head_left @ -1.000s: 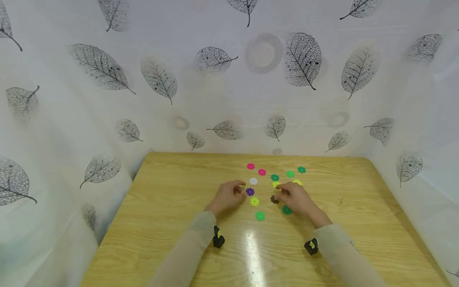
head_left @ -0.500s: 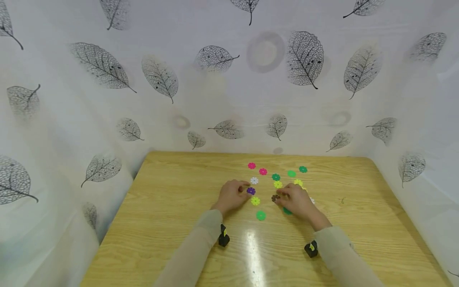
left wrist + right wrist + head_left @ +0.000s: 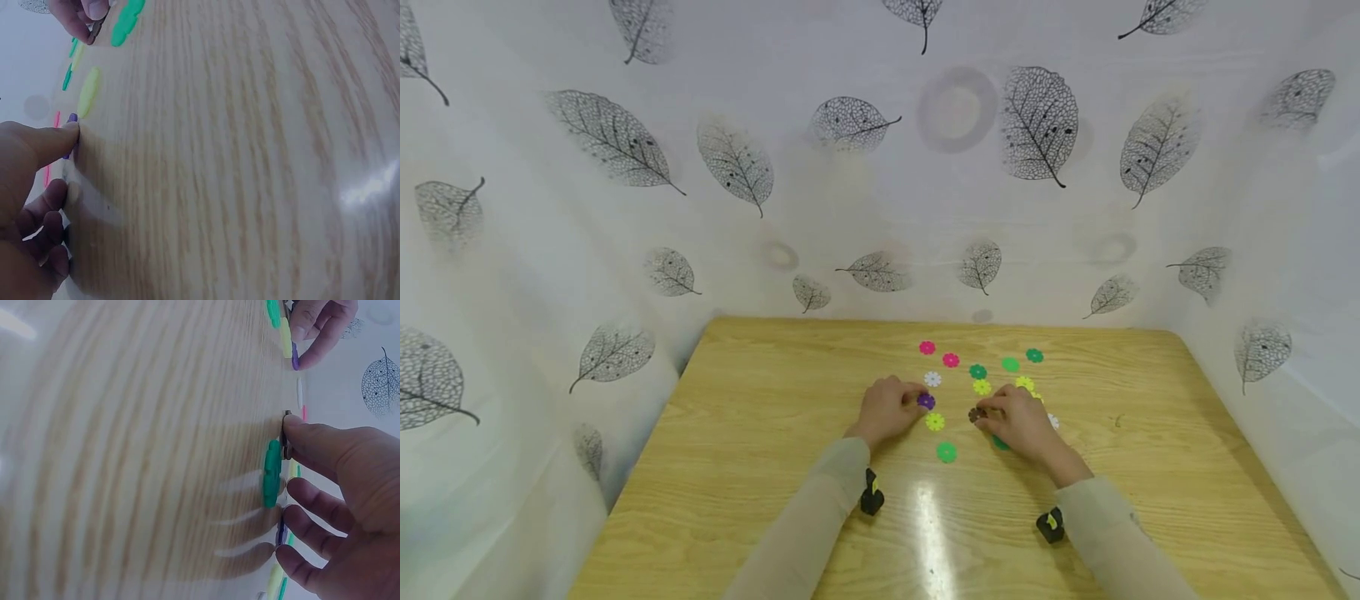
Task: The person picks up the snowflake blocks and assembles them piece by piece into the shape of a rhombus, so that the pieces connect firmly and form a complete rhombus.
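My left hand [image 3: 886, 410] pinches the purple flower-shaped disc [image 3: 927, 402] at its edge, thumb and index finger low over the wooden table. Across from it, my right hand [image 3: 1021, 421] has thumb and index finger on the brown flower-shaped disc [image 3: 975, 415]. In the right wrist view the brown disc [image 3: 287, 434] sits under the thumb, while the other fingers spread loosely above the table. A yellow disc [image 3: 935, 422] lies just right of the purple one. Partly hidden beneath the right hand is a dark green disc [image 3: 1001, 442].
Beyond the hands lie a white disc [image 3: 932, 379], two pink discs [image 3: 951, 360], and several green and yellow discs [image 3: 982, 387]. Nearer is a light green disc [image 3: 947, 452]. A leaf-printed white curtain [image 3: 865, 208] surrounds the table [image 3: 760, 375] at back and sides.
My left hand has moved right, from beside the purple disc to its edge, and its fingers have closed there. The right hand's fingertips have come together on the brown disc.
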`<state>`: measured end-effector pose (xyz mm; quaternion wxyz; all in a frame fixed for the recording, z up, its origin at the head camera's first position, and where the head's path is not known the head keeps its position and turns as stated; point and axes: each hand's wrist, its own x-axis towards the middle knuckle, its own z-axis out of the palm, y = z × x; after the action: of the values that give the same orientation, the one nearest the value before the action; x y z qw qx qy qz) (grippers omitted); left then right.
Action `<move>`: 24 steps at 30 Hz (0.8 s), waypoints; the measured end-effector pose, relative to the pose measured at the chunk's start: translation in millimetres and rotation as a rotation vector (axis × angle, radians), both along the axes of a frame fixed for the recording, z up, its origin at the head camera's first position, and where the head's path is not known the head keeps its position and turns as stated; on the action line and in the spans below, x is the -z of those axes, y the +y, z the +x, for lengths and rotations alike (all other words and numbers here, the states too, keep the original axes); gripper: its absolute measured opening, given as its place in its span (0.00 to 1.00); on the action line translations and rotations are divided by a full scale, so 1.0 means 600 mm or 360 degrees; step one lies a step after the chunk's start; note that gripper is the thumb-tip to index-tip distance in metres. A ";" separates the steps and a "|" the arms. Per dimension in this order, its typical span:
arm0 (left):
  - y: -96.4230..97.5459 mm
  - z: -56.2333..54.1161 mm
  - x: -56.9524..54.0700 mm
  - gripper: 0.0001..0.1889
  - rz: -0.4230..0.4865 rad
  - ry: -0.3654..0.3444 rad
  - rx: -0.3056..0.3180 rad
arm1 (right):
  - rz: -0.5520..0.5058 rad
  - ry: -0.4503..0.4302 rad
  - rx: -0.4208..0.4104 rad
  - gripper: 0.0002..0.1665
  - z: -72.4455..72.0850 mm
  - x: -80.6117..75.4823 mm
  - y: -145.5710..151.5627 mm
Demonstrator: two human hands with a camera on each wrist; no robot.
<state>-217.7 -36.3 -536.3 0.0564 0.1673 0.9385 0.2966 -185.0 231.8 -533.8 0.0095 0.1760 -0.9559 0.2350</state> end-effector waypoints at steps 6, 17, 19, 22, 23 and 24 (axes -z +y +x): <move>0.002 0.002 -0.004 0.16 0.0026 -0.0065 -0.0034 | 0.0021 -0.0017 0.0006 0.16 -0.001 0.002 0.000; -0.001 -0.005 0.005 0.11 0.0225 -0.0179 -0.0109 | -0.0064 -0.0112 0.0060 0.15 -0.002 -0.001 -0.002; -0.003 -0.007 0.007 0.10 0.0264 -0.0187 -0.0124 | -0.0107 -0.0153 0.0053 0.15 -0.005 -0.001 -0.002; -0.006 -0.010 0.008 0.08 0.0329 -0.0206 -0.0145 | -0.0179 -0.0214 0.0036 0.13 -0.008 -0.002 -0.002; -0.008 -0.010 0.007 0.08 0.0350 -0.0212 -0.0148 | -0.0206 -0.0234 0.0029 0.12 -0.009 -0.001 -0.003; -0.010 -0.011 0.006 0.07 0.0369 -0.0221 -0.0152 | -0.0225 -0.0243 0.0028 0.12 -0.009 -0.001 -0.003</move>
<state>-224.1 -42.3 -540.1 0.0873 0.1069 0.8987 0.4162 -190.3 229.9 -533.3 -0.0489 0.1479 -0.9364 0.3145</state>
